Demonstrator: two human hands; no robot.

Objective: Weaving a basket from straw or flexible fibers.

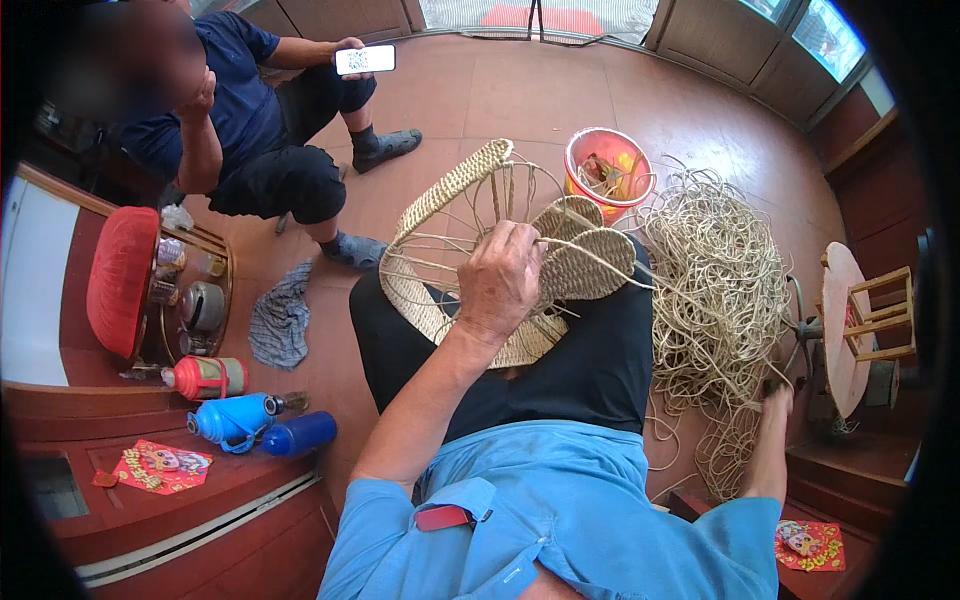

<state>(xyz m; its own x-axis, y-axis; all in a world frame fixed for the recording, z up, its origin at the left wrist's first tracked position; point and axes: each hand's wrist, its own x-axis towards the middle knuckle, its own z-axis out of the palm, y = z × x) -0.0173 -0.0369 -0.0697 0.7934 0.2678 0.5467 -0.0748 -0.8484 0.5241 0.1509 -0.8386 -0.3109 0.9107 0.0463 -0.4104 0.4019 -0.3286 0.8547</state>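
Note:
On my lap rests a partly woven straw piece (pixel 430 205), with a thick braided band curving around bare cords and rounded woven lobes (pixel 590 262) at its right. My left hand (pixel 500 278) is closed on its middle, fingers bent around the cords where they gather. From there a straw cord (pixel 600 268) stretches right, over my knee and across the pile. My right hand (pixel 776 396) is far out at the right, low beside the pile, and looks closed on a cord; its fingers are small and blurred.
A large tangle of straw cord (pixel 715 290) covers the floor at right, beside a red and yellow bucket (pixel 610 165). A round-topped stool (pixel 850 330) lies tipped at far right. Left are thermoses (pixel 228 420), a cloth (pixel 281 315), and a seated person (pixel 255 110) holding a phone (pixel 365 60).

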